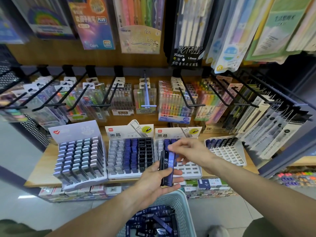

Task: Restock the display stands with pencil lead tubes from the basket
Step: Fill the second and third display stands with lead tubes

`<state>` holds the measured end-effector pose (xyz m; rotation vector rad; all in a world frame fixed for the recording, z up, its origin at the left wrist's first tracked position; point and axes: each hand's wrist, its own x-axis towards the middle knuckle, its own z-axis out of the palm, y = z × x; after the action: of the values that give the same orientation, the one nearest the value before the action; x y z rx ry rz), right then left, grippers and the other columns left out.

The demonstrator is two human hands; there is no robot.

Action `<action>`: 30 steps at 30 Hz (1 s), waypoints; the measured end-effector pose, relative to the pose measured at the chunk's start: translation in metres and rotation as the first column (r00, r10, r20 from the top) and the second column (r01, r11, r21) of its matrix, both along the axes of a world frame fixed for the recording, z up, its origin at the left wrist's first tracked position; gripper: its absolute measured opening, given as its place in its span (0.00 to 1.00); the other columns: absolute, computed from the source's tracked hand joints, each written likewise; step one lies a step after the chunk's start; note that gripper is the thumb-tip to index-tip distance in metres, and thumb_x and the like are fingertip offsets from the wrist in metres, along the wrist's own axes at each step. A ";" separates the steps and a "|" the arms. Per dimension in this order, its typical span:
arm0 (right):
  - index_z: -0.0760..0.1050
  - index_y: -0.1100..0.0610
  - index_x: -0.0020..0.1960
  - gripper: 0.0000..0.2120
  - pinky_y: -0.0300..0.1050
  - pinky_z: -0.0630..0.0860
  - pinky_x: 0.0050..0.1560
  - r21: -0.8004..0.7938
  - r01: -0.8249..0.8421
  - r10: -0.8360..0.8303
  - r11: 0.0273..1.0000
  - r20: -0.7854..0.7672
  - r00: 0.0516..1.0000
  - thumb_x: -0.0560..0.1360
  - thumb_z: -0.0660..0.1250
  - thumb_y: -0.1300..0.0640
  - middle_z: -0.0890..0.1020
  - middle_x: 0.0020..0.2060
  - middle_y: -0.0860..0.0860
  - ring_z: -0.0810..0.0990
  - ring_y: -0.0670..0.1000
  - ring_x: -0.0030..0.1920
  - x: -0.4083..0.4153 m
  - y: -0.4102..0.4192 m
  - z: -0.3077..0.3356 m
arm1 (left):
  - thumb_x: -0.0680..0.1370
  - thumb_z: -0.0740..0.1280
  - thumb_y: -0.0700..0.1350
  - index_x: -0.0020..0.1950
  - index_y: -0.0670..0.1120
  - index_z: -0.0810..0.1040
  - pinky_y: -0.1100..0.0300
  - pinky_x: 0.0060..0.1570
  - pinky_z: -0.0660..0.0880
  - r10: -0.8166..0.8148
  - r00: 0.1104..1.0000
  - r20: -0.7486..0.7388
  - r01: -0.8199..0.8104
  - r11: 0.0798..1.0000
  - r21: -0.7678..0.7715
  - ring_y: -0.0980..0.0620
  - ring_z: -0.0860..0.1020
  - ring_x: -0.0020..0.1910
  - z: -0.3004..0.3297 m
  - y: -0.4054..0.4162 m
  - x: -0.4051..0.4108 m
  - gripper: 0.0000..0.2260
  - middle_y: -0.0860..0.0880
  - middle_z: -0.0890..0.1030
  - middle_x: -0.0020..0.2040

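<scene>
**A:** Head view. What step?

**B:** Mid-transfer. Left hand (153,178) grips a small bunch of pencil lead tubes (166,166) upright, fingers curled round their lower ends. Right hand (189,151) pinches the top of the blue one in that bunch, thumb and forefinger narrow on it. Looks like it's picking one out to slot.

**A:** Where's the stock?

**B:** Basket (186,218) near, bottom centre, with loose blue and black tubes piled inside. Directly below the hands.

**A:** Target?

**B:** Likely the third display stand (196,170), right behind the hands. Far rows filled, near rows show empty slots. The far-right stand (227,154) is mostly empty too, only its back row stocked. The second stand (130,156) looks nearly full, the left stand (78,156) full.

**A:** Next move needs?

**B:** My guess: pull the blue tube free, keep it upright, match the blue column, drop it in an open slot. Slots are tight, so alignment matters.

**A:** Surroundings?

**B:** Wooden shelf (42,171) carries the stands. Pen packs hang on hooks (109,93) behind. Boxed stock sits under the shelf, pale floor at the left.
</scene>
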<state>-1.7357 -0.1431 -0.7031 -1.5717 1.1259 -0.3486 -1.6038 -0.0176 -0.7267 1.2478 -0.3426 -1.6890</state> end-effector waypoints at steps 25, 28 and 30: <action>0.80 0.48 0.48 0.08 0.39 0.81 0.48 -0.566 -0.297 0.110 0.769 -0.341 0.934 0.74 0.74 0.60 0.80 0.44 0.40 0.81 0.41 0.41 -0.002 0.003 -0.045 | 0.84 0.55 0.41 0.60 0.38 0.79 0.58 0.28 0.67 0.125 0.977 0.173 -0.152 0.976 0.156 0.47 0.74 0.29 -0.018 -0.001 0.015 0.15 0.44 0.81 0.36; 0.80 0.51 0.51 0.07 0.42 0.80 0.50 -0.582 -0.352 0.134 0.733 -0.383 0.914 0.75 0.73 0.60 0.79 0.46 0.42 0.81 0.43 0.42 0.004 0.006 -0.049 | 0.86 0.55 0.41 0.63 0.39 0.78 0.55 0.32 0.75 0.104 0.978 0.179 -0.128 0.983 0.131 0.43 0.84 0.38 -0.015 0.002 0.015 0.14 0.41 0.87 0.46; 0.81 0.51 0.52 0.07 0.41 0.79 0.50 -0.584 -0.367 0.137 0.724 -0.400 0.906 0.75 0.72 0.59 0.81 0.47 0.44 0.80 0.43 0.43 0.006 0.007 -0.049 | 0.87 0.56 0.41 0.65 0.39 0.76 0.55 0.32 0.77 0.106 0.980 0.170 -0.128 0.984 0.121 0.41 0.86 0.42 -0.012 0.004 0.016 0.12 0.39 0.87 0.49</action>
<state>-1.7292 -0.1365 -0.7518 -2.4620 1.0666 -0.3086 -1.5881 -0.0135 -0.7387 1.4798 -0.2521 -1.5332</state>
